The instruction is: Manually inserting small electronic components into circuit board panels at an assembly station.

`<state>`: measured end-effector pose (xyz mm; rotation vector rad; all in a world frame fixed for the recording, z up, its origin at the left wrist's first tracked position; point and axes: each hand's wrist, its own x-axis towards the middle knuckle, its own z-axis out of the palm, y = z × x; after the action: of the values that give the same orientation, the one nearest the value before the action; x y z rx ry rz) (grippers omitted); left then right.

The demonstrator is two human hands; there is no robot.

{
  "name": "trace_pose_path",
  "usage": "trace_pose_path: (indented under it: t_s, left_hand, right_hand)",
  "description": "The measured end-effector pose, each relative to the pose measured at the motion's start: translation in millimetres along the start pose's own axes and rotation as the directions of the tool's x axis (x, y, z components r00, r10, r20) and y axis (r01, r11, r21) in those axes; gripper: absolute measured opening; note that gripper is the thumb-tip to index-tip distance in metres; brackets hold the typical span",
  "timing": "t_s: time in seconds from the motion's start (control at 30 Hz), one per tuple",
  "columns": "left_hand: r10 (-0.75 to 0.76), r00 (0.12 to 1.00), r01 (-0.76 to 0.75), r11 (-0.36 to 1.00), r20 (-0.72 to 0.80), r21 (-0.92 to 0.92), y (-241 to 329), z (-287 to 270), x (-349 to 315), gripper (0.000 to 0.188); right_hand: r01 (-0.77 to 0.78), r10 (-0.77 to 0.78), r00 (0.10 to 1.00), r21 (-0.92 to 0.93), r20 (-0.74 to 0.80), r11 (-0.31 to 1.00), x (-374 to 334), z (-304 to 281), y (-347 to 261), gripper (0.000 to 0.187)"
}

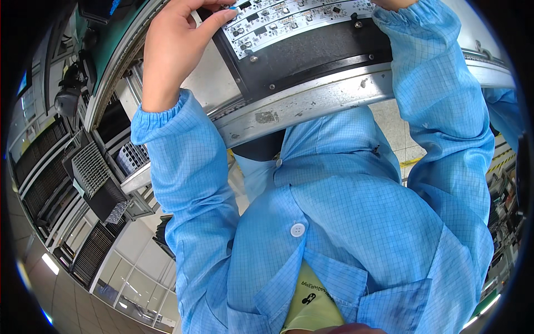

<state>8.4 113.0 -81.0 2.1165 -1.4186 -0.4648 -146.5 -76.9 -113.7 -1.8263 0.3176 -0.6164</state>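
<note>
A: What takes up most of the view?
B: The person's light-blue, grid-patterned work coat (356,206). Beyond it runs a scuffed silver metal rail (322,97), along the near edge of a flat black fixture (306,54).
A: Where is the board?
B: The white circuit board panel (289,25), in long strips, lies on the fixture, set back from its near edge. One board corner sits close to the fixture's left edge; the far side is cut off by the frame.
A: And the hands?
B: The left hand (175,44) is at the board's left edge, thumb stretched toward it, fingers bent; I cannot tell whether they pinch it. The right hand (396,3) barely shows past its cuff, near the board's right end, so its state I cannot tell.
A: Anything smaller?
B: Round silver screws (253,59) on the fixture, and tiny black chips (260,30) on the board.
</note>
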Motion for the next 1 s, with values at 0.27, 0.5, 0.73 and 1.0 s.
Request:
trace_pose_path:
  t_s: [0.27,0.5,0.73,1.0]
  left_hand:
    - [0.088,0.993,-0.096,0.99,0.074,0.106,11.0,-4.9,-2.5,0.014]
    - [0.174,0.981,-0.176,0.984,0.088,0.007,5.6,-5.4,2.7,0.012]
    - [0.163,0.986,-0.166,0.985,0.045,0.055,11.8,1.4,0.5,0.011]
    - [0.001,0.999,0.005,0.988,0.037,-0.157,9.0,6.5,2.9,0.007]
  right_hand:
    - [-0.003,0.098,0.979,-0.465,0.179,0.885,-8.3,-13.2,-17.4,0.02]
    - [0.037,0.018,0.996,-0.559,0.093,0.828,-8.8,-16.6,-8.8,0.016]
    - [0.127,-0.063,0.991,-0.641,0.122,0.757,-7.3,-18.2,-2.7,0.012]
    - [0.174,-0.086,0.983,-0.691,0.161,0.702,-6.1,-18.2,-4.1,0.01]
